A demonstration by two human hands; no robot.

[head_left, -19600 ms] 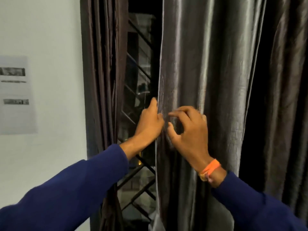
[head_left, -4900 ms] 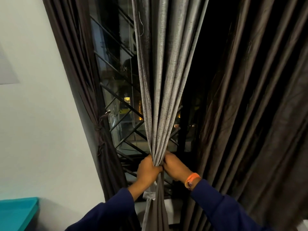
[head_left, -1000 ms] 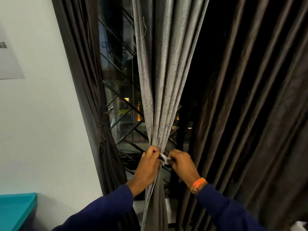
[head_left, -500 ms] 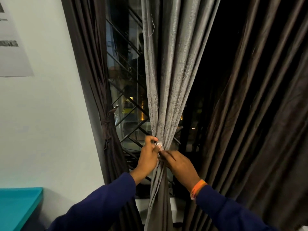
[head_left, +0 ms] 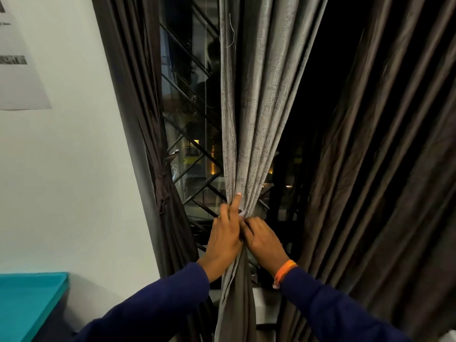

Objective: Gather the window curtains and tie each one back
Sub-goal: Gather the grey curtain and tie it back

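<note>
A grey curtain (head_left: 249,134) hangs in the middle of the window, gathered into a narrow bundle at waist height. A small pale tie (head_left: 240,212) shows at the gathered point. My left hand (head_left: 225,236) rests against the bundle's left side with its index finger straight up along the fabric. My right hand (head_left: 263,240) is on the right side, its fingers curled in at the tie. A dark brown curtain (head_left: 148,114) at the left is bound with a knot (head_left: 161,178). Another dark brown curtain (head_left: 385,169) hangs loose on the right.
Behind the curtains is a window with a black diagonal metal grille (head_left: 197,154); it is dark outside with a few lights. A white wall (head_left: 74,169) carries a paper sheet (head_left: 17,70) at upper left. A teal surface (head_left: 27,302) sits at lower left.
Both hands stayed at the gathered point. My left hand let go of the tie's pale end and its index finger now points up the fabric. My right hand curled in closer to the tie.
</note>
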